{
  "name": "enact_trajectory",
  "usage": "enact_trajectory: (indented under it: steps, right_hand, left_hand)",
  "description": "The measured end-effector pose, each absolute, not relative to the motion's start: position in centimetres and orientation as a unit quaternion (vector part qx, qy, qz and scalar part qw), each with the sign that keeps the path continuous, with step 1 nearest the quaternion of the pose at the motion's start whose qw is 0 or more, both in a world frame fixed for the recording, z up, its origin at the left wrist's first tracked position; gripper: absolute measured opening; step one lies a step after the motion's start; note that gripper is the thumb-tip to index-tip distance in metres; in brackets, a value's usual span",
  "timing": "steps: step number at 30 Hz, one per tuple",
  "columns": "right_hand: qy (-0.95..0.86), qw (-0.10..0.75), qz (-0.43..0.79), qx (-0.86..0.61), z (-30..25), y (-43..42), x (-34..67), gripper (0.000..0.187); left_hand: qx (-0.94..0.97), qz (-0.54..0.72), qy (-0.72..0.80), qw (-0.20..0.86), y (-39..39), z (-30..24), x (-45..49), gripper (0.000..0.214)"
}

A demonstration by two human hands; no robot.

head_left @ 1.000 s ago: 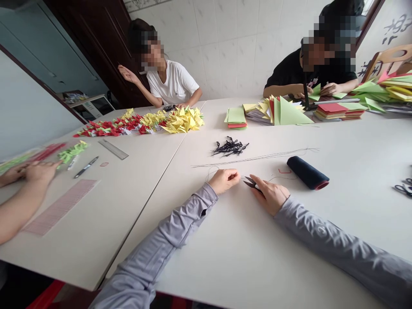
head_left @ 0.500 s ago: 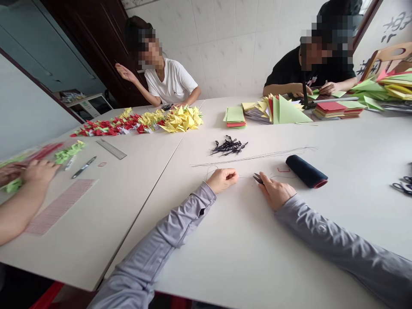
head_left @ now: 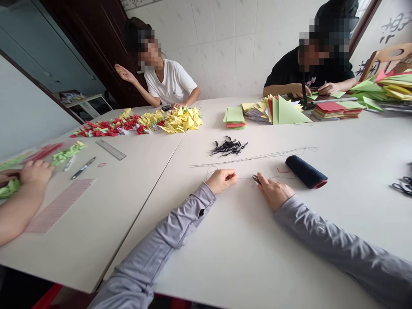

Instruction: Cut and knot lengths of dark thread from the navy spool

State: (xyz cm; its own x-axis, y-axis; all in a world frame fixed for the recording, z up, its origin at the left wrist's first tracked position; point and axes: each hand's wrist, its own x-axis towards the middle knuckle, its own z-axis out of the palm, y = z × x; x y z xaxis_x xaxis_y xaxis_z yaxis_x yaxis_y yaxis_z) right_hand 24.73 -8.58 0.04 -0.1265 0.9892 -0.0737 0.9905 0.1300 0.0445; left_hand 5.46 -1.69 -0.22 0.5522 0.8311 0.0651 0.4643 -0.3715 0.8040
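Observation:
My left hand (head_left: 222, 180) rests on the white table (head_left: 206, 240), its fingertips pinched on a thin dark thread (head_left: 245, 177). The thread loops away to the left of that hand and runs right towards my right hand (head_left: 275, 193). That hand is shut on small black thread snips (head_left: 256, 179), and its fingers hide most of them. A dark navy roll of fabric (head_left: 305, 172) with a red end lies just right of my right hand. Whether the snips' blades touch the thread is too small to tell.
A heap of black snips (head_left: 228, 146) and long loose threads (head_left: 254, 159) lie ahead. Beyond are folded paper cranes (head_left: 180, 121) and coloured paper stacks (head_left: 234, 117). A co-worker's hands (head_left: 35, 174) work at the left; further people sit across the table.
The snips have shifted right, with less of their blades showing under my right fingers. A co-worker's hands at the left have moved over the green paper cranes.

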Motion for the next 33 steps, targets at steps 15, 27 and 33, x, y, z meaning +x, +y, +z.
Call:
enact_trajectory:
  steps: [15,27,33]
  right_hand:
    - [0.761,-0.006,0.0,0.649,-1.0,-8.3,25.2,0.041]
    - [0.851,-0.304,-0.075,0.422,-2.5,-8.8,26.8,0.033]
    - [0.875,-0.325,-0.052,0.356,-2.9,-8.7,26.6,0.029]
  left_hand:
    - [0.779,0.247,0.412,0.404,-1.8,0.0,5.5,0.023]
    - [0.763,0.255,0.419,0.422,-1.6,-0.3,5.1,0.032]
    - [0.748,0.269,0.422,0.436,-1.7,-0.2,5.1,0.033]
